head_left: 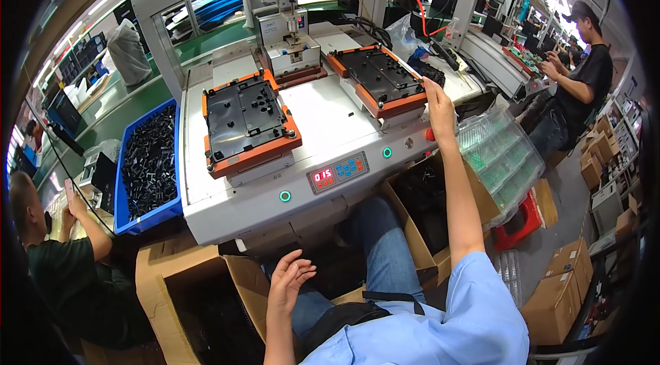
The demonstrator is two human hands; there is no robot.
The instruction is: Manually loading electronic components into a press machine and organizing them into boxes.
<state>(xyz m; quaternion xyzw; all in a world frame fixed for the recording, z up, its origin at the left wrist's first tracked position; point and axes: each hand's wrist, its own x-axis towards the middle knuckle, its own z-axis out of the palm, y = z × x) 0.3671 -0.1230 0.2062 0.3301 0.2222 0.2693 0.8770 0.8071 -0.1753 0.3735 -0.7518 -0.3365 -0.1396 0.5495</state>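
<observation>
My right hand [440, 112] reaches forward to the right edge of an orange fixture [392, 105], its fingers stretched out against that edge. A black plastic panel [381, 73] with small raised parts lies in this fixture. A second orange fixture [258, 159] sits to the left, and a similar black panel [242, 121] rests in it. Over my lap, near the front of the machine, my left hand [290, 282] hangs in the air with its fingers loosely bent and apart, holding nothing. Between the fixtures, further back, stands a press head [294, 25] with a metal tip.
A blue bin [180, 190] of small black parts [149, 162] stands left of the machine. Its front has a control panel [338, 171] and green-lit buttons. Open cardboard boxes [155, 282] flank my legs. Clear plastic trays [505, 159] are at right. Other people work on both sides.
</observation>
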